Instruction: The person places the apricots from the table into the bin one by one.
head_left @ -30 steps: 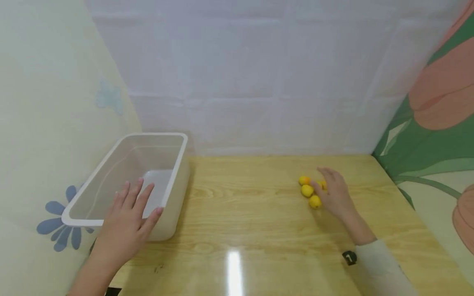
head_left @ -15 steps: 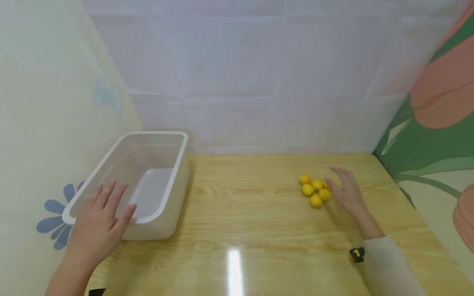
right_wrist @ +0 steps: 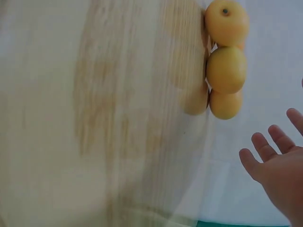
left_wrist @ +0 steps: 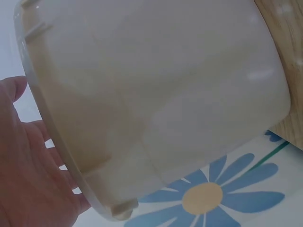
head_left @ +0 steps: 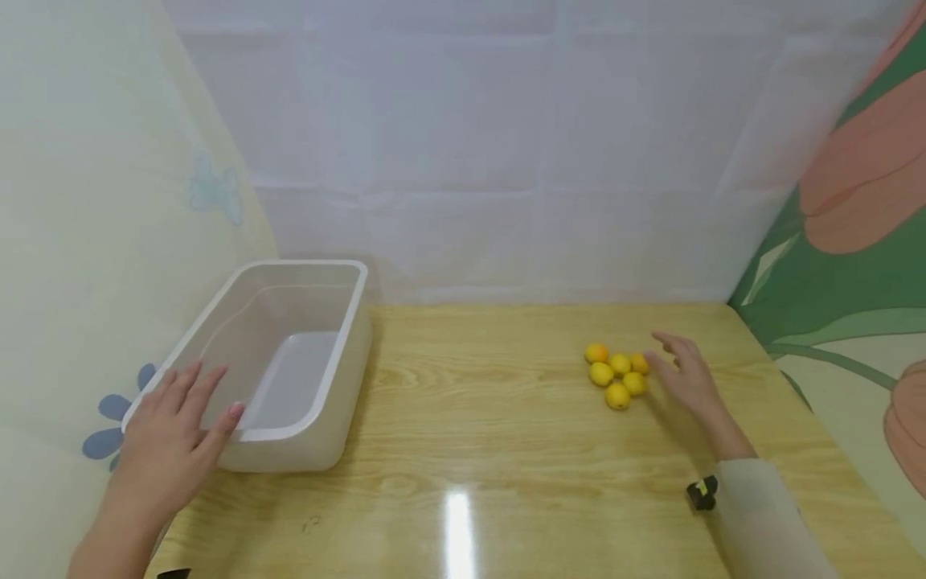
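Note:
A deep, whitish plastic tub point(head_left: 297, 456) stands at the left of the table. My left hand point(head_left: 159, 450) lies over its near-left corner, fingers spread and relaxed across the rim. In the left wrist view, that hand point(left_wrist: 35, 175) is beside the rim, with the tub's outer wall point(left_wrist: 165, 94) filling most of the picture. To the right, several small round yellow-orange fruits point(head_left: 620, 365) form a tight cluster on the wood. My right hand point(head_left: 690, 384) hovers just right of them, loosely bent and holding nothing. The right wrist view has its spread fingers point(right_wrist: 265, 146) apart from the fruits point(right_wrist: 226, 70).
The light wood-grain table point(head_left: 463, 418) stretches between tub and fruits. A white hanging sheet point(head_left: 463, 161) closes off the back. Printed walls flank both sides, with blue flowers point(head_left: 104, 442) by the tub and a large pink flower point(head_left: 861, 185) at the right.
My left hand has slid left along the tub's near rim. My right hand has drawn back to the right from over the fruits, uncovering the whole cluster.

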Available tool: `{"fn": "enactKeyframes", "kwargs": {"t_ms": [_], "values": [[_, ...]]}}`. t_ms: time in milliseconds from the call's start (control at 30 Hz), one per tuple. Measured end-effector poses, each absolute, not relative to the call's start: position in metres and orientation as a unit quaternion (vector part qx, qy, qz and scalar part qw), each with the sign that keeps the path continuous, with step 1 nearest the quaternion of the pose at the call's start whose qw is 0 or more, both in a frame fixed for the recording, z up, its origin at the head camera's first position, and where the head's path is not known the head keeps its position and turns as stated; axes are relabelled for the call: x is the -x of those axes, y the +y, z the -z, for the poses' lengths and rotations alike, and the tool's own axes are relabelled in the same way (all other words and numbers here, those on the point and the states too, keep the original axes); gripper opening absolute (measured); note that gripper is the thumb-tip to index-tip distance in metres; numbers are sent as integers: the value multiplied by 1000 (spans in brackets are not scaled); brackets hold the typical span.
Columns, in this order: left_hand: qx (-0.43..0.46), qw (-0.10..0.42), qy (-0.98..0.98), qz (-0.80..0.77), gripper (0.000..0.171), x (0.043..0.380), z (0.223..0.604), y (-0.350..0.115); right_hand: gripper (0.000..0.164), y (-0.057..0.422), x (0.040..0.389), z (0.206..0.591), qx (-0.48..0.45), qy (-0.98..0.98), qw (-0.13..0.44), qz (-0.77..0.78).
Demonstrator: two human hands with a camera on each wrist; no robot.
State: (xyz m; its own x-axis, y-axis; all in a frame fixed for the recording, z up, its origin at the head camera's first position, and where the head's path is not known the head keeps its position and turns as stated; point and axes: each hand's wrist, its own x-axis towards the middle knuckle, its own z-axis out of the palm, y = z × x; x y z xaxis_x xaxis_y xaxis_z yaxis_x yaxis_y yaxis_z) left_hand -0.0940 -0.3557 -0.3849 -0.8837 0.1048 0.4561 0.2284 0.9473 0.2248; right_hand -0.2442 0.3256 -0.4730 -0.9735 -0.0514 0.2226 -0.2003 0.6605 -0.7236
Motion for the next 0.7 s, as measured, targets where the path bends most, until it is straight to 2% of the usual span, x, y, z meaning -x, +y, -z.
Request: {"fn": "enactKeyframes", "kwargs": {"t_ms": [167,367,700], "values": [[87,238,-956,144,55,94,388,-364,61,329,247,476,-61,-903,65,-419],[71,220,-960,157,57,92,390,-373,63,331,250,478,-47,-905,32,-422],[60,222,-959,162,58,88,393,-385,65,334,256,483,-34,-909,-6,-416]]}}
